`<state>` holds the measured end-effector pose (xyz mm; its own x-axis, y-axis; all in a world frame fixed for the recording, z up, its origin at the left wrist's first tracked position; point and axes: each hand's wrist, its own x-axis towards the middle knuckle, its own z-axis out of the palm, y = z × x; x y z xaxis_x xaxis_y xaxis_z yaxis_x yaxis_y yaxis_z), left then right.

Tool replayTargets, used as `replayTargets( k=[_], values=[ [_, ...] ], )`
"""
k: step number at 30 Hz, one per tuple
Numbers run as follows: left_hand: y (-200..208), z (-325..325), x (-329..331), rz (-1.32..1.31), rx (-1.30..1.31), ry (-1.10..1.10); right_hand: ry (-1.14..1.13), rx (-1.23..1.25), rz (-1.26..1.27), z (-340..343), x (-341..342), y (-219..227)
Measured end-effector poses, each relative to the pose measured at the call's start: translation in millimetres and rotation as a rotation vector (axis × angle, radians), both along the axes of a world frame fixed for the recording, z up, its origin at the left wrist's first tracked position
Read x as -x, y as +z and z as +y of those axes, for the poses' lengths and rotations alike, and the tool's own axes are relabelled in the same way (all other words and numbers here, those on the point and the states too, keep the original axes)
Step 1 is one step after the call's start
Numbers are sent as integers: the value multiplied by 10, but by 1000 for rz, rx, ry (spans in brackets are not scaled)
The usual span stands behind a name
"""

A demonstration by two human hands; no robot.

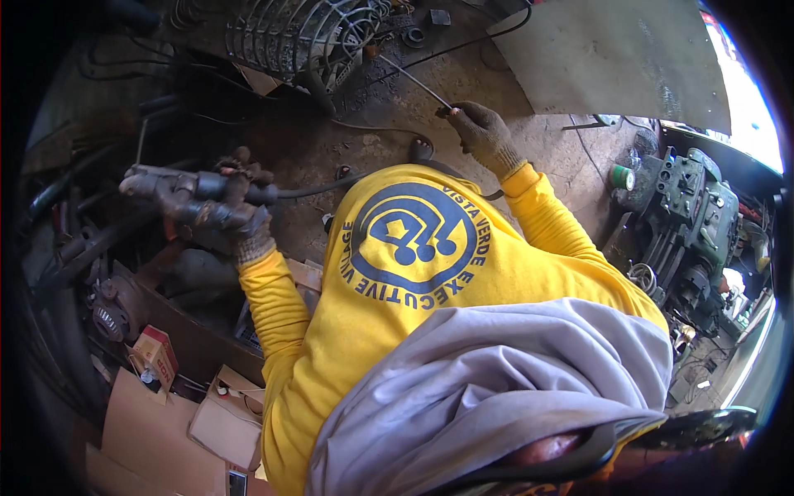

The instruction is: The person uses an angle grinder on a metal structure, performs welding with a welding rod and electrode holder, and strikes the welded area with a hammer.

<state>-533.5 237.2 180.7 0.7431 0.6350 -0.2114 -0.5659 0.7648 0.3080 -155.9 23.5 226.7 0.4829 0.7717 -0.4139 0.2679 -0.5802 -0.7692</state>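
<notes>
My left hand (248, 198), in a dark worn work glove, is closed around a welding electrode holder (169, 183). A short thin rod (142, 142) stands up from the holder's far end, and a black cable (318, 190) trails from its other end toward my body. Farther out on the right, my gloved right hand (484, 136) grips the near end of a thin metal rod (413, 81). That rod slants away to the left, ending beside a small orange-brown piece (371, 51) near a round metal cage (302, 37). Whether the rod touches this piece, I cannot tell.
A large flat metal sheet (612, 58) lies at the far right. Below it stands a greasy green machine (699, 207) with a small green can (622, 177) beside it. Cardboard (157, 434) and a small red-and-tan box (155, 357) are at the lower left. Cables cross the dirty floor (364, 149).
</notes>
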Motion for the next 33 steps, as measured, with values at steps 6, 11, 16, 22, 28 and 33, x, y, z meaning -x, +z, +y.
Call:
replayTargets(
  k=[6,11,16,22,28,33],
  values=[
    [-325,662,1096,83,-11,-271,9,-35,131,168,130,-31],
    [-159,379,1014,160,137,-117,70,-30,80,122,-57,-396],
    [147,-401,706,527,-102,437,91,83,161,220,-194,-373],
    [257,-569,690,649,-185,540,253,-51,126,527,-98,-418],
    [101,-745,716,716,-178,713,347,-85,138,715,21,-423],
    [-36,-830,764,739,-114,758,387,-56,108,678,72,-456]
  ],
)
